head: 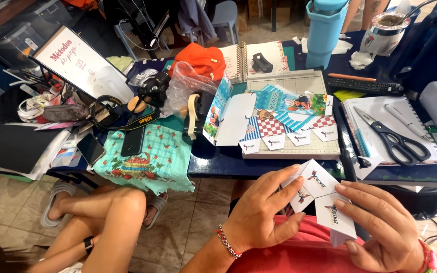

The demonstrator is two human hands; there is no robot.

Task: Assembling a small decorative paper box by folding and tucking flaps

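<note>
Hands meet low over the lap, below the edge of the blue table [279, 164]. The left hand [259, 212] has its fingers curled around a white folded card box [322, 199], thumb up against one flap. The right hand [380, 227] pinches the same box from the other side, fingers spread along its lower panel. The box is off the table, held between both hands, its small printed flaps fanned open at the top. On the table just beyond lies a paper cutting board [294, 83] covered with more printed card pieces [289, 119]. Black scissors [393, 136] rest on a notebook [380, 108] to the right. Another person's bare knees [112, 207] show at lower left.
</note>
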